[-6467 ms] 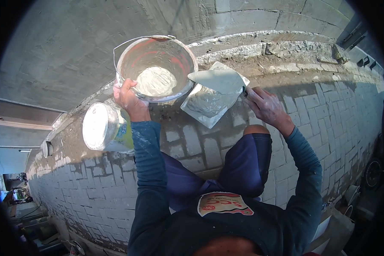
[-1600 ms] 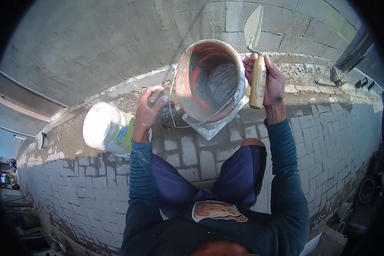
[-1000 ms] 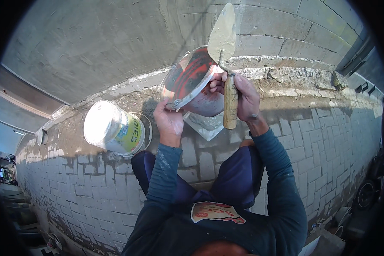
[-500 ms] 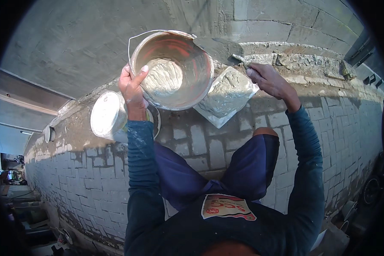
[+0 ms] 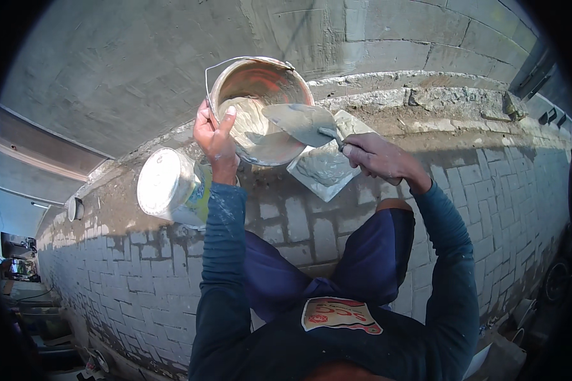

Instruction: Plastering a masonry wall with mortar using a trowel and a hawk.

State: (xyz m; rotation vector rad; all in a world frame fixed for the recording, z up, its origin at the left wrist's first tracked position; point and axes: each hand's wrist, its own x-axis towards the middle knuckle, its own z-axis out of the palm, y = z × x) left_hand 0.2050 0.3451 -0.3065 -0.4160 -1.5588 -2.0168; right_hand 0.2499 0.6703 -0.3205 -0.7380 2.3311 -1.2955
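My left hand (image 5: 217, 134) grips the left rim of a bucket (image 5: 285, 82), thumb over the edge, and holds it tilted with its mouth toward me. Wet grey mortar (image 5: 246, 119) lies inside, and the wire handle stands up along the far rim. Closed around the handle of a trowel (image 5: 302, 122), my right hand (image 5: 378, 157) keeps the blade flat across the bucket's right side, its tip over the mouth. Below the trowel, a pale square board (image 5: 327, 189) on the paving bears a heap of mortar (image 5: 327, 164), partly hidden by the blade and my right hand.
A white bucket (image 5: 165, 181) with a pale top stands left of my left forearm. Ahead rises a plastered wall (image 5: 140, 70) with a rough ledge (image 5: 438, 96) along its foot. Brick paving (image 5: 152, 273) spreads around my legs. A wheel (image 5: 556, 279) shows at the far right.
The trowel has swung left and nearer, from beyond the bucket's right rim to over its mouth. The bucket has shifted slightly toward me and tilted further.
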